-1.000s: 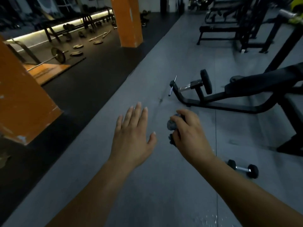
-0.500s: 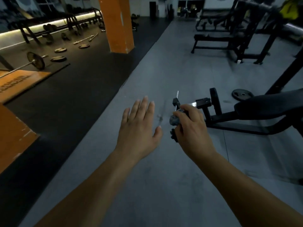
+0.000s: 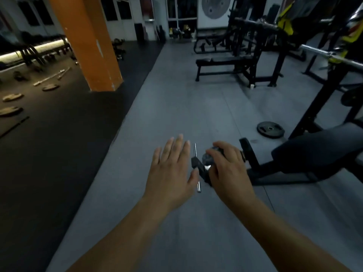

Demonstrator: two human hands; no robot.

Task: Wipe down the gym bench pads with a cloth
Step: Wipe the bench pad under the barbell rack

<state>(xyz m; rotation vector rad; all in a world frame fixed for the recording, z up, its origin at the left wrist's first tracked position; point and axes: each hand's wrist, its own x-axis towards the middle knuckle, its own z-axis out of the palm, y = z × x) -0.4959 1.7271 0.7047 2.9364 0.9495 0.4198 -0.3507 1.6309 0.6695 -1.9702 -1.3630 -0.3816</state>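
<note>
gym floor [image 3: 176,107]: cloth [image 3: 208,158] inside right grip [image 3: 229,169], bench pad [image 3: 318,148] nearby

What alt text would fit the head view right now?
The right hand grips a small grey wad, likely the cloth, beside the open left hand, both held over a grey gym floor. A black bench pad sits to the right, neither hand touching it.

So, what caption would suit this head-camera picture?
Right hand grips a small grey wad, seemingly cloth, left hand open beside it, near a black padded bench.
</note>
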